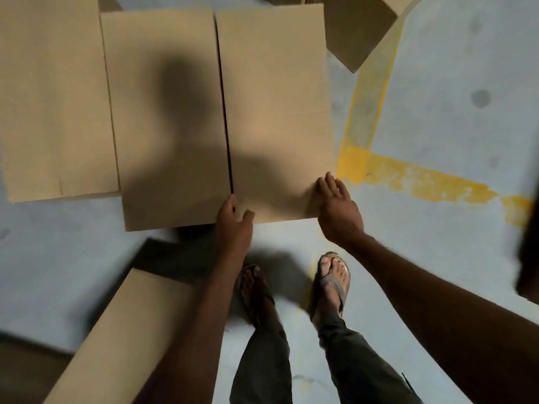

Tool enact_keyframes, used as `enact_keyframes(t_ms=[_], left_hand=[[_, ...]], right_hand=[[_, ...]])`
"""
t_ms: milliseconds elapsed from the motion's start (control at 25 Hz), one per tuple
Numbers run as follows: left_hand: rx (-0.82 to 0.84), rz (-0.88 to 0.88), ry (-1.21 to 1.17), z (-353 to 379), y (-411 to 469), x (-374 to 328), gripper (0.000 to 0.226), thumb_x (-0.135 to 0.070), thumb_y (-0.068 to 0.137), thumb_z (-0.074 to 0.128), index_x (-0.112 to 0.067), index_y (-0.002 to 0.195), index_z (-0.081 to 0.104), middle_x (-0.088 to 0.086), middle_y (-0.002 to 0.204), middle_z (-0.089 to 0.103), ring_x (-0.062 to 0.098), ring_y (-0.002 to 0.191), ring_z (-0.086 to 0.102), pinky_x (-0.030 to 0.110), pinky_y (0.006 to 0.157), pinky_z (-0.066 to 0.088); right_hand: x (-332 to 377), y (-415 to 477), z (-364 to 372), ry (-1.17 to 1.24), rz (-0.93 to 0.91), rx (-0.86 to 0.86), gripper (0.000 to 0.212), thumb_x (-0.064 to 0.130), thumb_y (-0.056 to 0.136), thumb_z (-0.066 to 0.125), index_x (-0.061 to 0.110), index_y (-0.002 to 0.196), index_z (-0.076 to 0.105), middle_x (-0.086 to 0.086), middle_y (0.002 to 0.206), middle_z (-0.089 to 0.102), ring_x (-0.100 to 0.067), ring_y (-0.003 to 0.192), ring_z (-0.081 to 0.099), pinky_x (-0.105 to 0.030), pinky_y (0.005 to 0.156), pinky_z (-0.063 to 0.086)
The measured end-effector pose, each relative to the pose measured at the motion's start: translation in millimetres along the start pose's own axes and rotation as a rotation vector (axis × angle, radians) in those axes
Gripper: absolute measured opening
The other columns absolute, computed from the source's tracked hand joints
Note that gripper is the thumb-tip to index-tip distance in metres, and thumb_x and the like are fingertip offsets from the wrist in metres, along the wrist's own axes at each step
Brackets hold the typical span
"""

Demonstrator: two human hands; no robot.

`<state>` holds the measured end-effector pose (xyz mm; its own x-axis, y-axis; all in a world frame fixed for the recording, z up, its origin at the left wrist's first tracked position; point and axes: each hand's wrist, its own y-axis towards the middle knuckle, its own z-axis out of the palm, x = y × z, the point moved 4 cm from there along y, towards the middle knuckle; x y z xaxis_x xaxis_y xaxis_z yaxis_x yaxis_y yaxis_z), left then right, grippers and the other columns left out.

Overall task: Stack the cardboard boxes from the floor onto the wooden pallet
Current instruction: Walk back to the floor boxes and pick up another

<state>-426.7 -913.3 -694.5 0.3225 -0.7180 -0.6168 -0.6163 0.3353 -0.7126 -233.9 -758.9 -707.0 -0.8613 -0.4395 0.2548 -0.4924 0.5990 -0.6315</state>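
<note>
Floor (437, 112): grey concrete, worn yellow line (420, 182) at right. Box (218, 118) mid-frame is the big one, sits low in front of the person, what's under it is not visible. Long axis runs away from the person, top up, both flaps closed, seam straight down the middle. Left box (55, 97) butts against its left side, same orientation. Near box (122, 330) lies bottom left at a diagonal. Far box (355, 27) at top right is turned at an angle, apart from the rest. All closed, contents not visible. Left hand (234, 220) is on the box's near edge right at the seam end, thumb on top, fingers curled over the edge, gripping. Right hand (335, 205) is on the near right corner, fingers straight, slightly apart, flat on top. Sandals (332, 284) just behind the near edge.
</note>
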Motion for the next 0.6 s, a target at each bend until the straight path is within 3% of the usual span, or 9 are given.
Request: enact_keyframes(t_ms=[160,240,320,400,480,560,600], left_hand=[[-0.069,0.074,0.121,9,11,5,0.054,-0.007,0.096,0.065,-0.007,0.148,0.049,0.013,0.142,0.054,0.02,0.111,0.063,0.018,0.089,0.043],[-0.13,0.111,0.13,12,10,0,0.051,-0.009,0.096,0.065,-0.007,0.145,0.053,0.016,0.134,0.055,0.022,0.099,0.064,0.024,0.088,0.046],[-0.093,0.107,0.15,20,9,-6,0.04,-0.016,0.101,0.06,-0.013,0.141,0.06,0.011,0.132,0.062,0.022,0.104,0.065,0.022,0.088,0.044],[0.082,0.125,0.144,40,4,-11,0.035,-0.028,0.103,0.054,-0.022,0.137,0.065,0.003,0.134,0.066,0.018,0.118,0.063,0.025,0.096,0.046],[0.248,0.185,0.17,62,-5,-19,0.045,-0.035,0.097,0.05,-0.029,0.139,0.063,-0.001,0.14,0.063,0.012,0.123,0.061,0.026,0.102,0.045],[0.294,0.209,0.175,80,-5,-26,0.054,-0.035,0.09,0.048,-0.036,0.143,0.056,-0.003,0.145,0.056,0.008,0.122,0.058,0.027,0.105,0.043],[0.281,0.205,0.176,84,-4,-28,0.056,-0.034,0.089,0.048,-0.039,0.144,0.054,-0.004,0.146,0.053,0.009,0.123,0.057,0.029,0.107,0.043]], right_hand=[[-5,-8,8,0.061,0.021,-0.034,0.092,0.005,0.086,0.049,0.012,0.165,0.002,-0.002,0.172,-0.009,-0.022,0.159,-0.007,-0.045,0.115,0.039],[-15,-7,5,0.093,0.079,-0.065,0.081,0.01,0.096,0.043,0.013,0.165,0.002,0.0,0.172,-0.01,-0.02,0.159,-0.006,-0.045,0.114,0.039],[-31,-5,-4,0.197,0.214,-0.089,0.067,0.03,0.108,0.034,0.012,0.165,0.005,-0.002,0.173,-0.005,-0.021,0.16,-0.001,-0.047,0.117,0.033],[-54,0,-19,0.31,0.387,-0.061,0.077,0.06,0.106,0.027,0.012,0.164,0.014,-0.008,0.172,0.01,-0.023,0.159,0.01,-0.05,0.122,0.026],[-64,6,-43,0.428,0.456,-0.05,0.088,0.077,0.098,0.02,0.011,0.154,0.037,-0.015,0.153,0.042,-0.027,0.148,0.032,-0.048,0.12,0.03],[-55,9,-71,0.549,0.386,-0.036,0.065,0.062,0.107,0.023,0.013,0.141,0.05,-0.011,0.13,0.052,-0.032,0.135,0.044,-0.039,0.111,0.033],[-50,11,-80,0.603,0.337,-0.044,0.056,0.053,0.11,0.025,0.015,0.143,0.05,-0.013,0.136,0.052,-0.033,0.136,0.042,-0.036,0.108,0.031]])
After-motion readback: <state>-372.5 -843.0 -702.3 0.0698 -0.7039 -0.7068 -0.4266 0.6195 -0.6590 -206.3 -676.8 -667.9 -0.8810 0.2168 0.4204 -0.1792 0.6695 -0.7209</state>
